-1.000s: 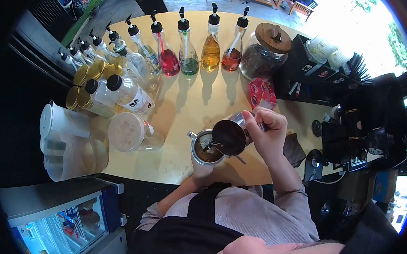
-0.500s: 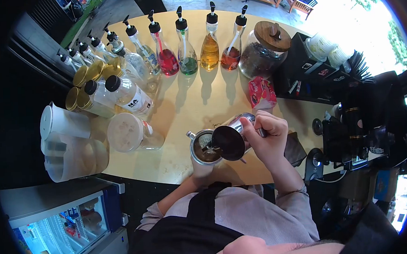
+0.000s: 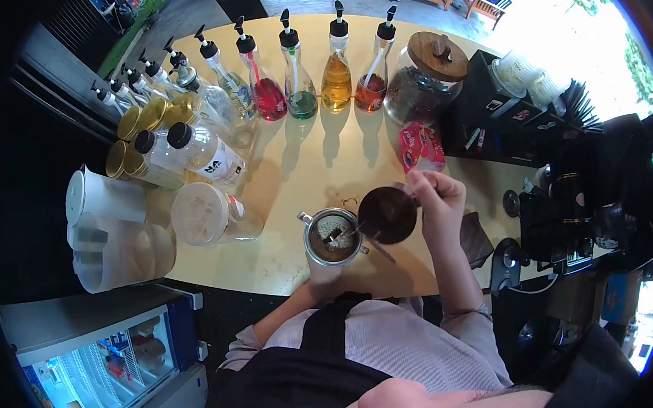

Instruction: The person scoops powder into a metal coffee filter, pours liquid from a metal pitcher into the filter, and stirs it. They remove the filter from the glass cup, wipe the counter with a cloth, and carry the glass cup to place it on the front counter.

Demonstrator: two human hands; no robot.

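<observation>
Left hand (image 3: 323, 273) under strainer (image 3: 333, 237); pitcher (image 3: 388, 215) held alongside by right hand (image 3: 440, 198).
Left hand is mostly hidden, so its grip cannot be told; pitcher is gripped in the right, its lip just beside the strainer's rim, above the table (image 3: 289, 195). Beyond, red packet (image 3: 420, 147) is seen, then jar (image 3: 420, 95) and pump bottles (image 3: 269, 98) lined up.
</observation>
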